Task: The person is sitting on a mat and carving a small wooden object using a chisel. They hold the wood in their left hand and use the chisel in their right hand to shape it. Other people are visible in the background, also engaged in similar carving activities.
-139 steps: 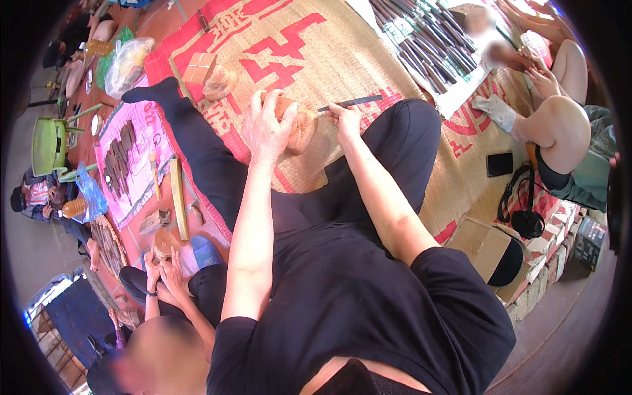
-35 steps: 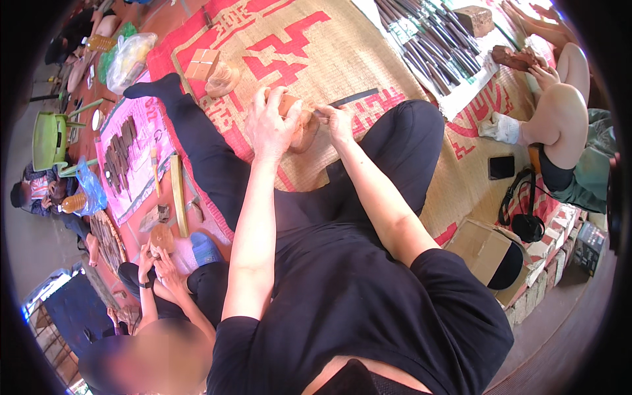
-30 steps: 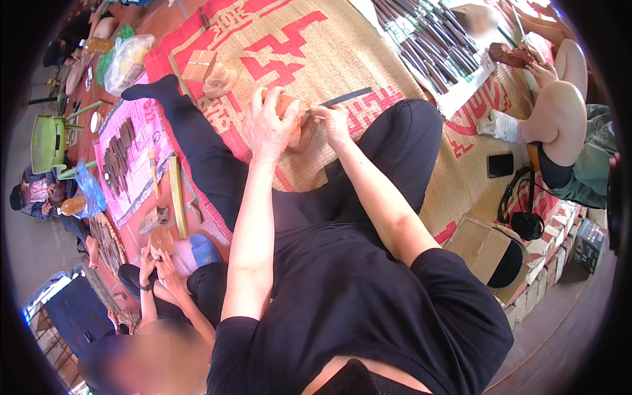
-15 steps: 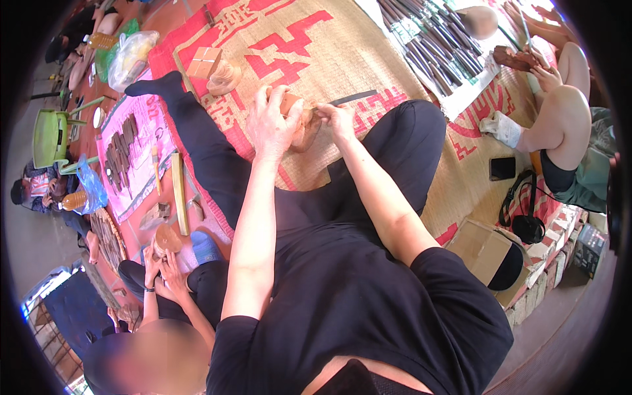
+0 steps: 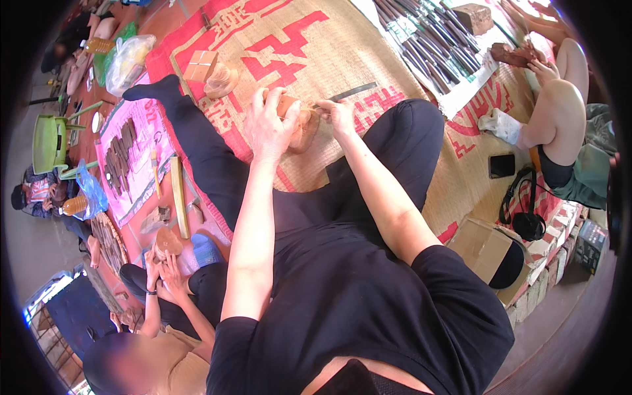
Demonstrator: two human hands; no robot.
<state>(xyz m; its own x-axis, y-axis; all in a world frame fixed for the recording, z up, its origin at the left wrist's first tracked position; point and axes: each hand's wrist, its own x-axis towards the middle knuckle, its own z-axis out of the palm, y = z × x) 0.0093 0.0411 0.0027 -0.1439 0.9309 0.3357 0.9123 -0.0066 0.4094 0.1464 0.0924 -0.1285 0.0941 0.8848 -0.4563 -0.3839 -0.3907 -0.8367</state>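
Note:
My left hand is closed around a brown wooden block with rounded, carved-looking sides, held above the mat between my legs. Fingers of my right hand pinch together close against the block's right side. A thin, dark, flat strip sticks out past those fingers, up and to the right; its near end is hidden by the hand. It looks held there, though its kind cannot be made out. Farther off on the mat lie a rounded wooden piece and a squared wooden block marked with pale lines.
Many dark-handled tools lie on a white sheet at upper right, near a person holding reddish carved wood. More tools rest on a pink cloth at left. Another person at lower left holds wood. A phone lies at right.
The dark strip has tilted up slightly at its far end, away from me. My hands and the block have barely shifted. The person at lower left has moved their head leftward.

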